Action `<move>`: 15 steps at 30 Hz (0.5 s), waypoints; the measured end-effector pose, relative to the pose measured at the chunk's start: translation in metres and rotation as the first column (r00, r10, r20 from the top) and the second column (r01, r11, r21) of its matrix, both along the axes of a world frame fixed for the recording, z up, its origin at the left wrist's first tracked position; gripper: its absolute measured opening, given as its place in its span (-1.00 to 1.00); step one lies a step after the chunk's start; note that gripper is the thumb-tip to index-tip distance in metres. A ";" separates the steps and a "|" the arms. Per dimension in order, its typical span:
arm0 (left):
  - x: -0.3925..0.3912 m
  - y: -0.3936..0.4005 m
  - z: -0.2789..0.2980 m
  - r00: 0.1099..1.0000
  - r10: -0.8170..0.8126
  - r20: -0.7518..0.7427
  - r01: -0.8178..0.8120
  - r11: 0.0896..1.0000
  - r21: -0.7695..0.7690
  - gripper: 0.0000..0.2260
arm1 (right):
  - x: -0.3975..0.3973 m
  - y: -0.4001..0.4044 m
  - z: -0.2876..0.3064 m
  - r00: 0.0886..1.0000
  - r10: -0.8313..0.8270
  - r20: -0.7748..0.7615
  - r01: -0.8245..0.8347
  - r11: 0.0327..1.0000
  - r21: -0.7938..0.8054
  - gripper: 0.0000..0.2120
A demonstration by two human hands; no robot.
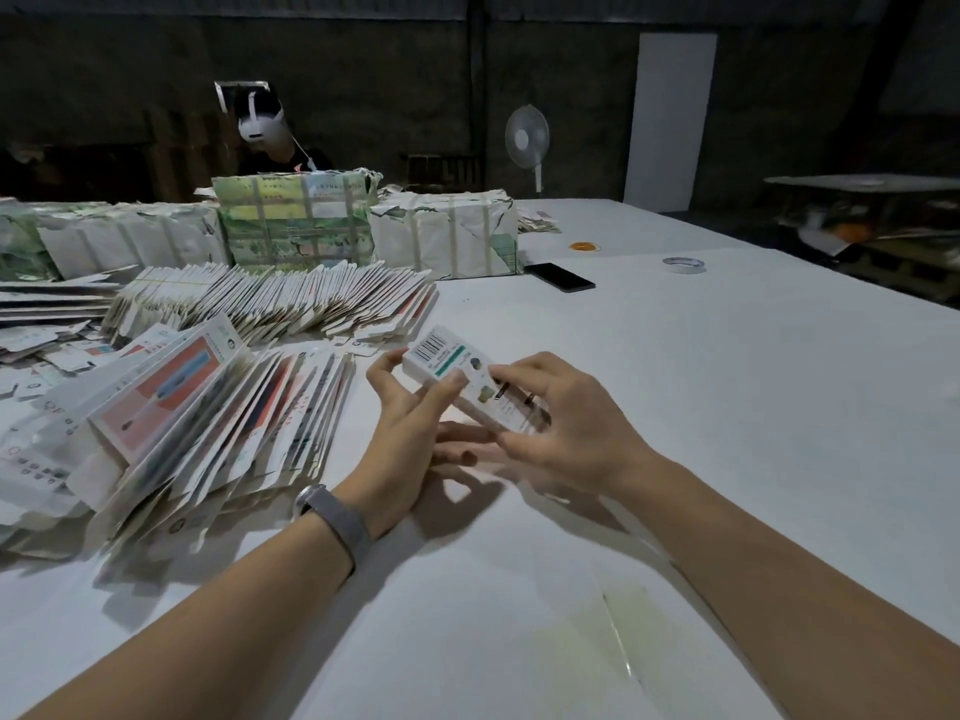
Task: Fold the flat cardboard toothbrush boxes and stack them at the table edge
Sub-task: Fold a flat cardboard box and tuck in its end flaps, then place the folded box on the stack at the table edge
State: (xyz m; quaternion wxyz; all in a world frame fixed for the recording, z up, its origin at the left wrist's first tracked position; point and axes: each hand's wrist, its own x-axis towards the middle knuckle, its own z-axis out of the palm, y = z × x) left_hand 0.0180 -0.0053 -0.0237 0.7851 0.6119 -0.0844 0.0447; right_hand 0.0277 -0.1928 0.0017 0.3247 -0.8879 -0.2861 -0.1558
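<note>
Two bare forearms reach in from the near edge of the surface [727, 387], the left one wearing a grey wristband [340, 522]. Between them, lifted just above the white top, is the toothbrush box [467, 379], held tilted with its barcode end pointing toward the far edge. The left hand [410, 407] has its thumb pressed on the printed face and its fingers curled around the box's left side. The right hand [561, 413] pinches the near end with curled fingers. A barcode and a green band show on the box; the small print is too blurred to read.

Left of the hands, two fanned rows of flat boxes lean over: a nearer row [218, 418] with red and blue panels, and a farther row [280, 301] closer to the far edge. Loose flat pieces [41, 356] litter the left edge.

Behind them stand three wrapped bundles: one green-printed and taped [296, 220], one white to its right [447, 233], one white to its left [130, 236]. Their lettering is illegible. Toward the far right part of the surface lie one dark phone [560, 277], one roll of tape [683, 264] and one small orange ring [585, 246], well apart from each other.

Across the far edge sits a person [262, 129] wearing a white headset. The room is dim, with dark walls, one standing fan [527, 140] and a white upright panel [669, 122].
</note>
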 end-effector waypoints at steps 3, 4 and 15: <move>0.000 -0.002 0.000 1.000 -0.024 0.010 0.024 0.998 0.054 -0.54 | 0.005 -0.010 0.008 0.994 -0.108 -0.014 0.109 0.987 0.121 -0.35; -0.001 -0.003 -0.001 1.000 -0.024 0.020 0.022 0.998 0.062 -0.51 | 0.007 -0.015 0.013 0.989 -0.146 -0.027 0.149 0.976 0.157 -0.34; 0.007 0.007 -0.016 0.999 -0.024 0.034 0.016 0.977 0.212 -0.76 | -0.041 -0.221 0.041 0.786 -0.619 -0.007 0.593 0.757 -0.275 -0.47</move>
